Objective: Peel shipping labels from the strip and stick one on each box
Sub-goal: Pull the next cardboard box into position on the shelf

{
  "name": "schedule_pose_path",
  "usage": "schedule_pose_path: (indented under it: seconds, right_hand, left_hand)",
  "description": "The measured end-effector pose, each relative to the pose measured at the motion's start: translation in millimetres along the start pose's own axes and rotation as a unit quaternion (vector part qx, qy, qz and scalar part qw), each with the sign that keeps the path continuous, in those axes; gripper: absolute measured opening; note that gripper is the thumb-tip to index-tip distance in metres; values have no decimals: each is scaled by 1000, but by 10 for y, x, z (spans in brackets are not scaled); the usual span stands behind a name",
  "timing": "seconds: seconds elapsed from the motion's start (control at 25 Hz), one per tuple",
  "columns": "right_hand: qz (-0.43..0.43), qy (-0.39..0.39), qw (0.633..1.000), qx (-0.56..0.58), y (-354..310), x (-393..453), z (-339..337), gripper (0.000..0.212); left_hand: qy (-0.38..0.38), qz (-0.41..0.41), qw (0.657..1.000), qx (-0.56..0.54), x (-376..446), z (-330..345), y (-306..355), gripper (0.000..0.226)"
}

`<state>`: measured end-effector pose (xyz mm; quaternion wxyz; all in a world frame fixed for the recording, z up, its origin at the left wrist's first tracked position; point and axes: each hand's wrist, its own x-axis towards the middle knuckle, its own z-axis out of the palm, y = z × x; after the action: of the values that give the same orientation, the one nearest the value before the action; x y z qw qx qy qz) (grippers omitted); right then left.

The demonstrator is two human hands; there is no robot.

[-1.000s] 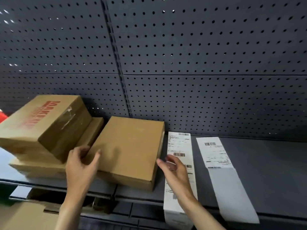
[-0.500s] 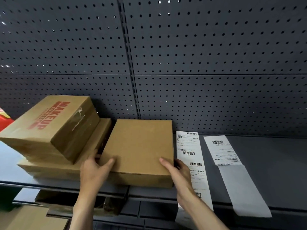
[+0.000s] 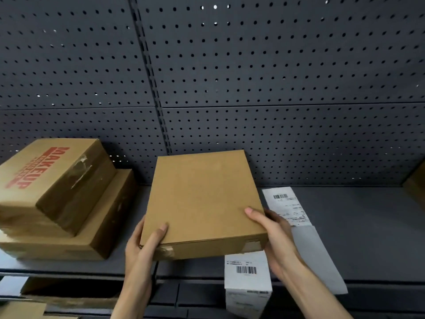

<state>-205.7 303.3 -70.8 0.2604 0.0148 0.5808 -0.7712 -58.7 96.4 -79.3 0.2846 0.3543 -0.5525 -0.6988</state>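
Head view: I count three brown cardboard boxes. My left hand (image 3: 142,246) and right hand (image 3: 274,233) grasp the near corners of the flat plain cardboard box (image 3: 202,201), over the grey metal shelf's (image 3: 368,226) front edge. Two stacked boxes (image 3: 59,203) sit at its left end. Two white label strips (image 3: 247,270) lie right, one overhanging the front edge.

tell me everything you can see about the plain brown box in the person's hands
The plain brown flat cardboard box is rectangular and shallow, its top bare with no label. Clear tape shows on the near side at both corners. It is held tilted over the dark grey metal shelf, covering part of a white label strip. The left hand grips its near left corner, the right hand its near right corner.
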Motion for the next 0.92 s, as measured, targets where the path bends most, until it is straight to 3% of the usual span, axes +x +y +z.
schedule_pose_path:
  seconds: [0.12,0.28,0.52,0.6,0.76,0.92]
  right_hand:
    - [-22,15,1000,-4,-272,-9,-495,46]
    - [-28,49,998,-8,-553,31,-1333,52]
    - [-25,120,992,-15,-902,148,-2636,69]
    - [-23,136,990,-18,-1008,177,-3033,75]
    - [-21,148,989,0,-1148,201,-3572,34]
    - [-19,170,985,-7,-1149,242,-3902,39]
  left_hand:
    - [-28,1,1000,8,-162,500,-112,93]
    - [-80,-9,997,-19,-512,1330,-296,66]
    - [-104,-10,994,-17,-1036,2530,-712,94]
    - [-109,-20,994,-23,-1211,2894,-843,85]
    - [-113,-30,993,-15,-1409,3385,-1064,61]
    - [-114,-36,993,0,-1488,3653,-1315,64]
